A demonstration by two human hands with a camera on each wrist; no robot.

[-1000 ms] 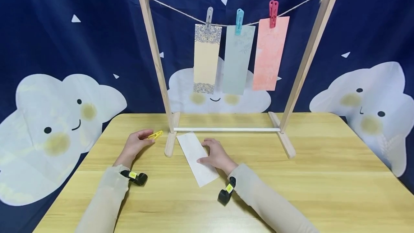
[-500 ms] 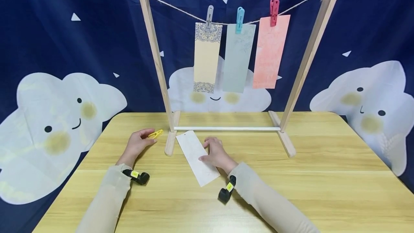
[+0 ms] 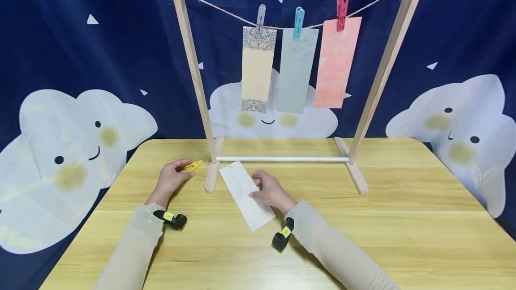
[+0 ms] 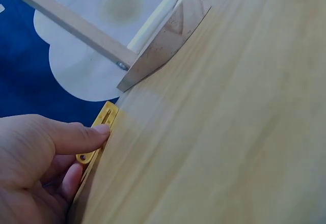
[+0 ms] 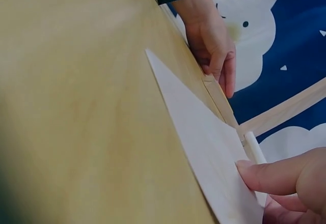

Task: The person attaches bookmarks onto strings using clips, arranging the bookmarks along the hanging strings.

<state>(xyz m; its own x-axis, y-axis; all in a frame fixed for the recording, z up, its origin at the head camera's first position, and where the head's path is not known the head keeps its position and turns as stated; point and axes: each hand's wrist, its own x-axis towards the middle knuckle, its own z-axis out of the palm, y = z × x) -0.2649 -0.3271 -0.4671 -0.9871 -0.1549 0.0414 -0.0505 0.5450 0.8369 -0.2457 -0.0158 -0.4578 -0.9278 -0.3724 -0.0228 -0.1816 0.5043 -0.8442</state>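
My left hand (image 3: 170, 180) pinches a yellow clothespin (image 3: 193, 165) near the stand's left foot. In the left wrist view the thumb lies along the clothespin (image 4: 107, 116), low over the tabletop. A white card (image 3: 242, 196) with a small hole near its far end lies slantwise in front of the stand. My right hand (image 3: 273, 193) holds its right edge, thumb on top and the other fingers at the side. The right wrist view shows that thumb on the card (image 5: 201, 137), whose underside is hidden.
A wooden stand (image 3: 384, 70) holds a sagging string (image 3: 219, 11). From it hang a patterned cream card (image 3: 256, 73), a grey-green card (image 3: 297, 75) and a pink card (image 3: 337, 66), clipped by grey, blue and red clothespins. A white crossbar (image 3: 282, 159) runs low between its legs.
The white card and my right hand have shifted very slightly to the right. My left hand keeps its pinch on the yellow clothespin, almost still.
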